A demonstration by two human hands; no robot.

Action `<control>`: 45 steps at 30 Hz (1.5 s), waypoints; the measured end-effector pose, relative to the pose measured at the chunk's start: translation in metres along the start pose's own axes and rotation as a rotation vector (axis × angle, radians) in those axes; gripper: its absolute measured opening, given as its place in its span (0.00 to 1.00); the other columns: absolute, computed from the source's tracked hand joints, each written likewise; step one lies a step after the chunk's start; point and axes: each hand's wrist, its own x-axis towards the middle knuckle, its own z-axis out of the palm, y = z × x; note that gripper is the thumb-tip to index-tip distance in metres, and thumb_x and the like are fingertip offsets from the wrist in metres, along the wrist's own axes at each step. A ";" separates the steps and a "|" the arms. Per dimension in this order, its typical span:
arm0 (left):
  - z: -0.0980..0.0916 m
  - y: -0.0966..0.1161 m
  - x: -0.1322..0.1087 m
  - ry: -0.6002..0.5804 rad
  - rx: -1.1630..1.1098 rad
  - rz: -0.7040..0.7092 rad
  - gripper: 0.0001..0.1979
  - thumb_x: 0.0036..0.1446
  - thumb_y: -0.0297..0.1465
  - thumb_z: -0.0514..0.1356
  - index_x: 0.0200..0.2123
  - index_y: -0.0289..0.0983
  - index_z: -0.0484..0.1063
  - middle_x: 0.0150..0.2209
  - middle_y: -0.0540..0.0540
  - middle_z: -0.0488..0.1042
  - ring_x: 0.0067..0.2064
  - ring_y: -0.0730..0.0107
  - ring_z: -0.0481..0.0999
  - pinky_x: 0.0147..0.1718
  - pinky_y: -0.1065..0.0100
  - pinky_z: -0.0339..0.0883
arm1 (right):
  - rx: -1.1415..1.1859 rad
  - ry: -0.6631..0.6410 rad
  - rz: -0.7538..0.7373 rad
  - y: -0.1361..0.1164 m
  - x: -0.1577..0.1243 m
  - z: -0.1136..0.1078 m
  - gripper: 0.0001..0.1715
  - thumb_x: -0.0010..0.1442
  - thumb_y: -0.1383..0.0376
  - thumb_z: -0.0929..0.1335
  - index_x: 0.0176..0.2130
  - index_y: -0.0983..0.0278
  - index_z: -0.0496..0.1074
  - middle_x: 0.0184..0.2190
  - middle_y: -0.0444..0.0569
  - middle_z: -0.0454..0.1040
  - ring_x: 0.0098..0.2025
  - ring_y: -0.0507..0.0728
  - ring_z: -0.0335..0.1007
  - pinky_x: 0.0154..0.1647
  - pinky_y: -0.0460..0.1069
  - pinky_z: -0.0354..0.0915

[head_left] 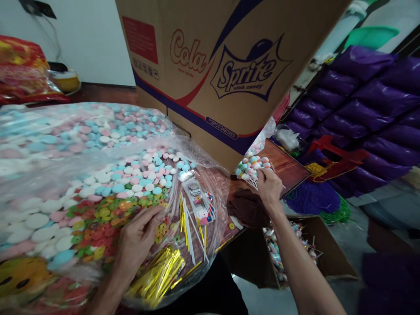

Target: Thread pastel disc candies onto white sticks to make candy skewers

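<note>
My left hand (136, 240) lies flat, fingers stretched, on a clear plastic bag (82, 192) full of round pastel candies and small coloured ring candies (108, 218). Gold twist ties (157, 275) and white sticks lie in the bag beside that hand. My right hand (269, 186) is closed around the sticks of a bunch of pastel lollipops (251, 165), held at the table's right edge under a big cardboard box (226, 65) printed "Cola" and "Sprite stick candy".
A dark brown cloth (246, 208) lies on the wooden table (288, 168). An open carton (308, 258) of wrapped lollipops sits on the floor below. Purple bags (361, 96) fill shelves at right. A red snack bag (22, 70) is at far left.
</note>
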 end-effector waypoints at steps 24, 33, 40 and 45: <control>0.003 0.020 -0.003 0.027 0.002 0.082 0.11 0.63 0.27 0.56 0.44 0.35 0.78 0.43 0.43 0.80 0.43 0.69 0.79 0.43 0.71 0.73 | 0.428 -0.414 -0.504 -0.135 -0.147 -0.001 0.10 0.65 0.64 0.66 0.46 0.64 0.73 0.40 0.53 0.76 0.40 0.59 0.74 0.38 0.49 0.67; 0.004 0.024 -0.005 -0.008 0.003 0.068 0.11 0.63 0.25 0.55 0.44 0.36 0.77 0.43 0.43 0.79 0.44 0.69 0.78 0.44 0.70 0.72 | 0.192 -0.506 -0.371 -0.143 -0.166 -0.006 0.13 0.61 0.76 0.61 0.42 0.65 0.70 0.36 0.54 0.74 0.33 0.57 0.73 0.30 0.48 0.61; 0.004 0.025 -0.005 -0.002 -0.020 0.051 0.11 0.63 0.25 0.55 0.44 0.37 0.77 0.42 0.44 0.79 0.42 0.69 0.79 0.42 0.70 0.72 | 0.401 -0.520 -0.276 -0.138 -0.160 0.006 0.10 0.66 0.66 0.60 0.38 0.64 0.69 0.29 0.50 0.76 0.31 0.57 0.73 0.32 0.49 0.62; 0.002 0.028 -0.004 0.002 -0.026 0.030 0.11 0.63 0.25 0.55 0.43 0.37 0.77 0.39 0.44 0.79 0.40 0.69 0.78 0.41 0.70 0.72 | 0.456 -0.473 -0.209 -0.137 -0.165 0.006 0.16 0.68 0.59 0.59 0.36 0.63 0.71 0.28 0.49 0.77 0.28 0.57 0.72 0.30 0.48 0.60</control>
